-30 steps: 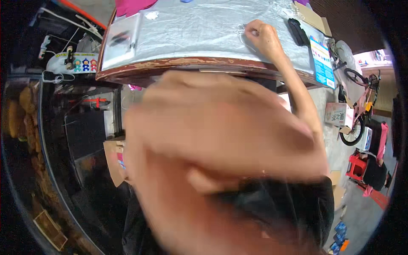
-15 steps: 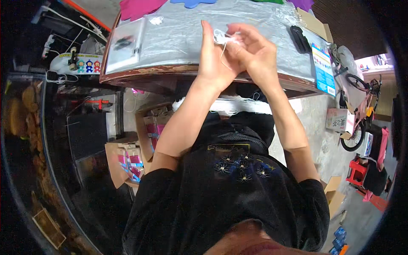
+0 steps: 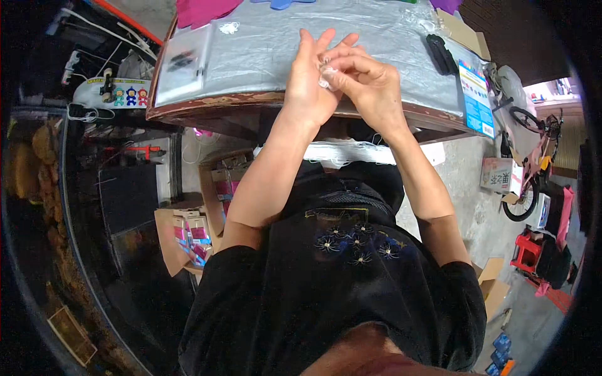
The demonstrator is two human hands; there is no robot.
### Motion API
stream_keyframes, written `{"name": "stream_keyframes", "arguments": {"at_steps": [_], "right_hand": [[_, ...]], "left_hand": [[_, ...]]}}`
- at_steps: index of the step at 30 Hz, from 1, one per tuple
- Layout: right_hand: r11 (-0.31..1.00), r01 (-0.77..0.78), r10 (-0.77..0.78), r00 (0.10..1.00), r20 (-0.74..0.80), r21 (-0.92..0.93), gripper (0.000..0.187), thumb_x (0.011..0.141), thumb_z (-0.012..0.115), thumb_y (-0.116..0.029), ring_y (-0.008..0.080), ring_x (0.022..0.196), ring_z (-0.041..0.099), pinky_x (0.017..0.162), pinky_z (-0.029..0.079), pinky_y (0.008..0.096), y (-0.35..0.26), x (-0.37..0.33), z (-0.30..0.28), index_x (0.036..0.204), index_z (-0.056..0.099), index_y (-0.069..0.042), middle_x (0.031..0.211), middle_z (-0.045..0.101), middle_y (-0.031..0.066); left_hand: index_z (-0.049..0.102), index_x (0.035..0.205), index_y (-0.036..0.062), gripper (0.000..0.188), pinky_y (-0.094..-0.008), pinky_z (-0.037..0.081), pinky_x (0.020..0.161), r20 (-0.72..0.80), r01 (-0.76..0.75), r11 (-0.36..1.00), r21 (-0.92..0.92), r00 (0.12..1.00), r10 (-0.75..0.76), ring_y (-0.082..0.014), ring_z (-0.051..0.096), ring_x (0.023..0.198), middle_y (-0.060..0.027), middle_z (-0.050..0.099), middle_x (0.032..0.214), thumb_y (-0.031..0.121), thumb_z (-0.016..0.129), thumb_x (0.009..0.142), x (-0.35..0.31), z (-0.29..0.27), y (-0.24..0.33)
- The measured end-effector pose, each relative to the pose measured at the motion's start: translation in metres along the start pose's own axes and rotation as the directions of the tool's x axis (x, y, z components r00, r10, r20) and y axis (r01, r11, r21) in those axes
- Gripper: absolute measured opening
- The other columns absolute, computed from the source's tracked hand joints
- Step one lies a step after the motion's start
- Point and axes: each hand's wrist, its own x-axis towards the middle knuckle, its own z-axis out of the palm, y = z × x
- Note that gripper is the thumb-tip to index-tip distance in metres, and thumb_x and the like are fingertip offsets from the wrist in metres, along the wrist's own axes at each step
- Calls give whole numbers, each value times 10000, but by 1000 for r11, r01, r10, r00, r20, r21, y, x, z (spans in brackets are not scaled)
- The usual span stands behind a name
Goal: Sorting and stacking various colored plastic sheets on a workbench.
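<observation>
Above the table's near edge, a small coil of white string (image 3: 325,80) rests against the palm of my left hand (image 3: 304,94). That hand's fingers are stretched out and spread. From the right, my right hand (image 3: 376,88) pinches the coil between thumb and forefinger, its other fingers curled. The pinch hides part of the string. Another small white string bundle (image 3: 229,28) lies on the table at the far left. Long white strings (image 3: 345,152) lie in a hank across my lap, below the table edge.
The table (image 3: 251,56) has a grey plastic cover. On it are a clear plastic pouch (image 3: 182,70), a black tool-like object (image 3: 441,55), a blue-and-white card package (image 3: 476,100) and coloured pieces, including a magenta one (image 3: 204,11). Open cartons (image 3: 168,241) stand on the floor at left.
The string, earlier in loose loops with an end hanging down, is now a compact bundle at my left palm. My right fingers have closed on it, and the left fingers have spread.
</observation>
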Motion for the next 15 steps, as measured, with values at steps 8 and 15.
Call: {"name": "stream_keyframes", "arguments": {"at_steps": [8, 15], "right_hand": [[668, 532, -511, 836, 198, -520, 122, 937, 660, -21, 234, 1257, 580, 1077, 439, 386, 6, -3, -4, 1015, 741, 26, 1377, 601, 143], [859, 399, -441, 895, -70, -320, 362, 1027, 548, -260, 340, 1463, 378, 1207, 244, 466, -31, -2, -4, 1275, 661, -22, 1555, 443, 164]], "left_hand": [[324, 1510, 1, 812, -502, 414, 1145, 206, 197, 960, -200, 966, -156, -341, 427, 1404, -228, 395, 1533, 652, 315, 1025, -3, -8, 14], [381, 1504, 40, 767, -409, 411, 1140, 121, -15, 987, 160, 993, -5, -263, 472, 1372, -133, 452, 1519, 639, 337, 1026, -7, 5, 9]]}}
